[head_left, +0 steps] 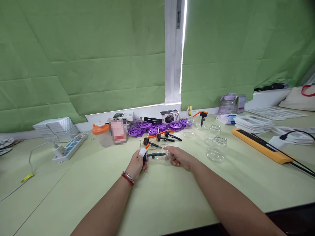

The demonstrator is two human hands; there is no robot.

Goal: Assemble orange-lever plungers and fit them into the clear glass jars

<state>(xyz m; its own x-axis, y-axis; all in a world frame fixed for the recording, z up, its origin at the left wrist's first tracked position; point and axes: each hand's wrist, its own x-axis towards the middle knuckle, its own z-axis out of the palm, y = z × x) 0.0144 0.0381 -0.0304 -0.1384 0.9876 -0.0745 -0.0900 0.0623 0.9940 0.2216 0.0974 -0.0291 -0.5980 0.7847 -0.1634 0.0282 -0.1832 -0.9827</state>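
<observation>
I had my left hand [137, 165] closed around the black-and-orange pump head [150, 154], its thumb in a white wrap, and my right hand [179, 157] cupped on the far end of the clear glass bottle [161, 156], both resting low over the green table [172, 196]. The bottle lay on its side between my hands, long axis running left to right. The spare pump heads [161, 137] lay just beyond, nearer my left hand, while the empty glass jars [216, 147] stood off to the right.

Small-parts assembly workroom: long pale-green bench [157, 196] before green window blinds [86, 55], stocked with purple plastic wheels [159, 126], clear glass jars [216, 147], stacked packets [253, 123], power strip [70, 147].
</observation>
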